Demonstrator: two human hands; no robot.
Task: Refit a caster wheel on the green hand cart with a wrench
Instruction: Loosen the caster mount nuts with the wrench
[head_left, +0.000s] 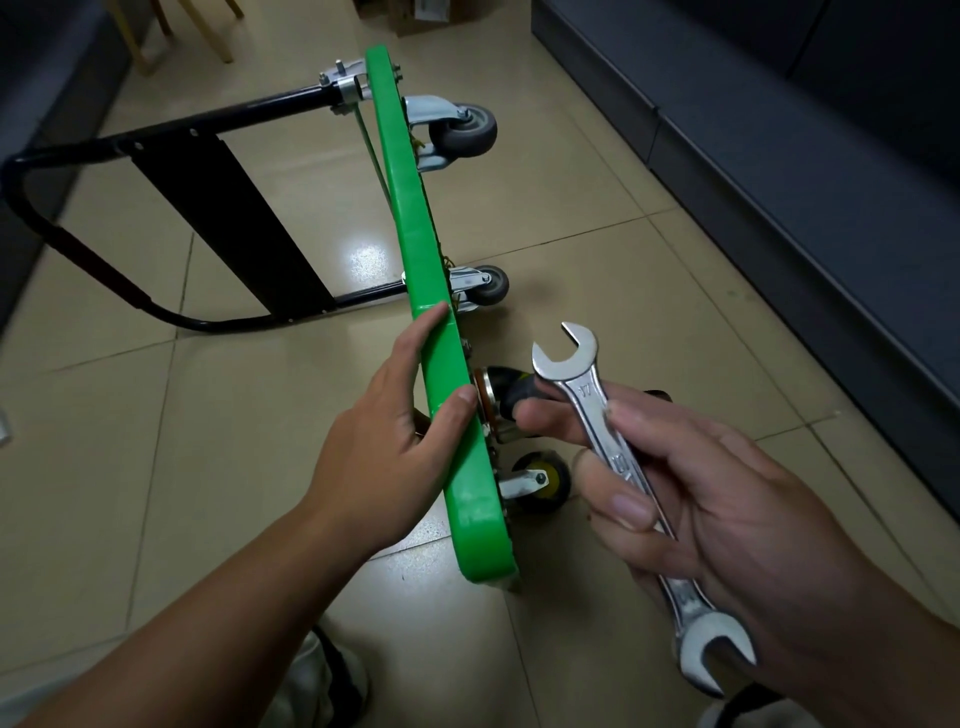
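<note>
The green hand cart (410, 218) stands on its side edge on the tiled floor, its black handle (104, 218) lying to the left. My left hand (395, 436) rests on the cart's upper edge, fingers fairly straight, thumb over the rim. My right hand (691, 493) holds a double-ended silver wrench (587, 395), one open jaw pointing up, the other sticking out below my palm. Casters stick out to the right: a grey one (467, 132) far off, a smaller grey one (485, 286) midway, a yellow-hubbed one (540, 480) near. Behind the wrench sits a black and metal part (501, 392) against the deck.
A dark cabinet or sofa base (779, 156) runs along the right side. Wooden chair legs (156, 36) and cardboard boxes (415, 15) stand at the far end. My shoes (332, 680) show at the bottom. Beige floor tiles (208, 467) spread left of the cart.
</note>
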